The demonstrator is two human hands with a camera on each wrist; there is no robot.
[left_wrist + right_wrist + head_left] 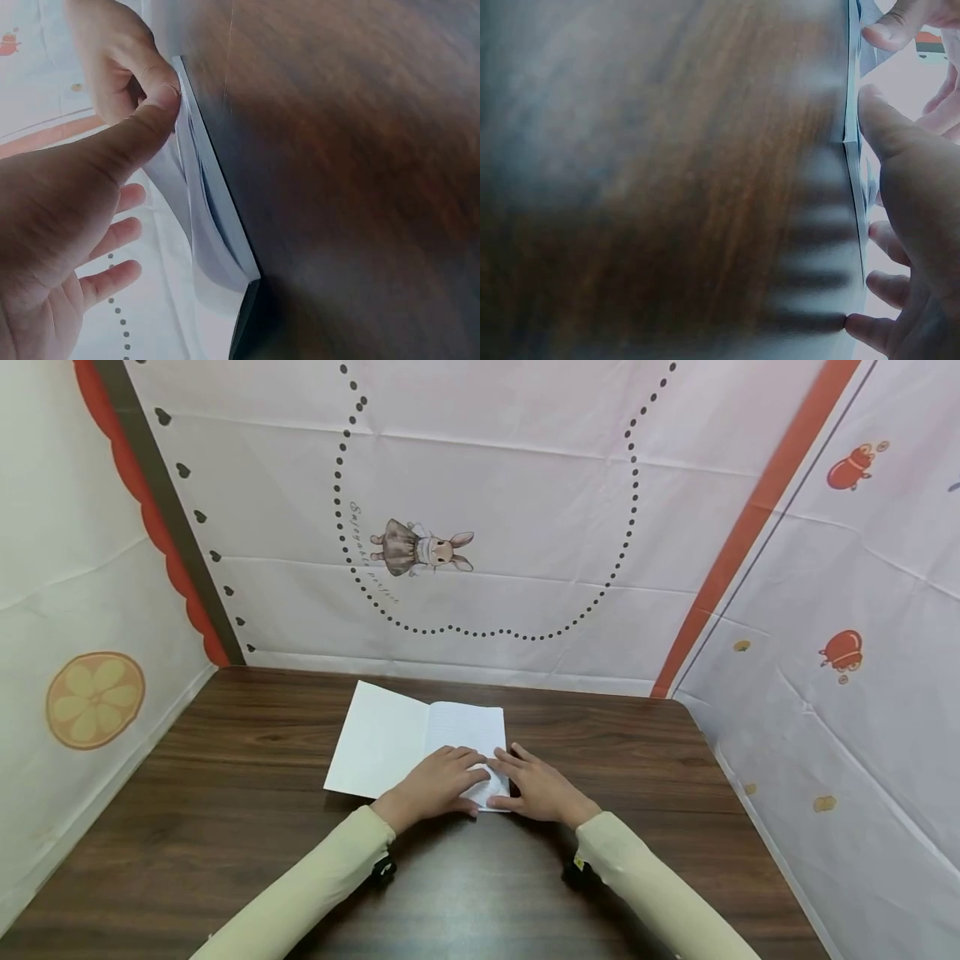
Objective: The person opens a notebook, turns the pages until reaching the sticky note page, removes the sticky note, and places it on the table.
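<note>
An open notebook (467,723) lies on the table, its white cover (382,735) spread to the left and ruled pages on the right. Over the lower part of the ruled side, my left hand (438,783) rests with fingers stretched across the paper and thumb by the bottom edge. Facing it from the right, my right hand (543,789) lays its fingers at the page's right edge, thumb near the lower corner. Between the hands, a page (201,240) stands bent and lifted off the sheets below, as the left wrist view shows. Both hands' fingers are spread.
The dark wooden table (247,793) surrounds the notebook. Printed white cloth walls (510,510) enclose it at the back and both sides. A dark wrist strap (384,868) shows below the left sleeve.
</note>
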